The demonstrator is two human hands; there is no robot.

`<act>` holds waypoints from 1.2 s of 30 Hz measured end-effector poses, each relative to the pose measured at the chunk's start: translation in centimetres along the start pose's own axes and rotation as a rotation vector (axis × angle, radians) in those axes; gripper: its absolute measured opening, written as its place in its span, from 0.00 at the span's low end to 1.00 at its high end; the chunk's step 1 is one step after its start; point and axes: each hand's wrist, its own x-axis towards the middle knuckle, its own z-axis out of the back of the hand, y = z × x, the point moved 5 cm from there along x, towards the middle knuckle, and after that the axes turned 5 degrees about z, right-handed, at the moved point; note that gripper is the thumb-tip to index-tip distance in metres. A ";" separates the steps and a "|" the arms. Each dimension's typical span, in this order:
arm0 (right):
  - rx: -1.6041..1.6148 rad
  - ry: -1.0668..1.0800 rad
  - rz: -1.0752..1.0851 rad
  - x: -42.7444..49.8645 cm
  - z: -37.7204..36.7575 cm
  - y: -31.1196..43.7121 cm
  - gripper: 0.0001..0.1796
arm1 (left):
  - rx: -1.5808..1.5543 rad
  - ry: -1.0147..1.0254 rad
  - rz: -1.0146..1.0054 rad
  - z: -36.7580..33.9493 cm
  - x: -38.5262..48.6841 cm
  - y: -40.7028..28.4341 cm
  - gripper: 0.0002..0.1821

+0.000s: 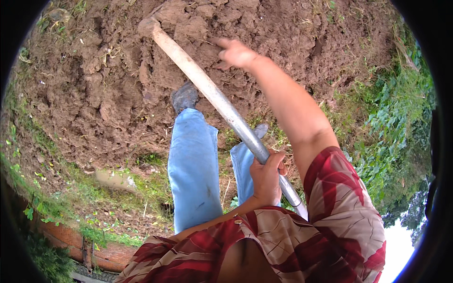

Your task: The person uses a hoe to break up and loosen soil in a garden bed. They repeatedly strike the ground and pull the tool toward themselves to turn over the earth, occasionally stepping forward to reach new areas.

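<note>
My left hand (266,177) is wrapped around the metal pole handle (230,113) of what looks like a hoe. The handle slants from beside my shirt up to the far left, its far part coated with pale mud. Clods hide most of the tool's head (149,25), which rests on the dug soil. Stretched out over the ground, my right hand (235,53) holds nothing; its fingers are apart and slightly blurred. Whether its fingertips touch the soil, I cannot tell.
Rough, cloddy brown soil (106,78) spreads ahead. My muddy shoe (185,97) stands on it, the other shoe (261,130) by the grassy edge. Leafy plants (393,116) grow at the right. A rusty reddish barrier (113,255) lies at the lower left.
</note>
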 end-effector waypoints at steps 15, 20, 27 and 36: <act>-0.398 -0.268 0.212 -6.2 -3.0 1.1 0.11 | 0.007 -0.002 0.005 0.4 -0.3 -0.2 0.13; -0.564 -0.240 -0.039 0.1 0.7 3.2 0.15 | 0.003 0.009 -0.032 0.1 -0.2 -0.2 0.09; -1.188 0.211 -0.082 5.4 -2.0 1.8 0.19 | 0.015 -0.071 0.000 0.3 -0.3 -0.3 0.09; -0.566 -0.030 -0.249 5.0 -0.6 0.7 0.26 | -0.006 0.009 0.056 0.3 -0.1 0.1 0.10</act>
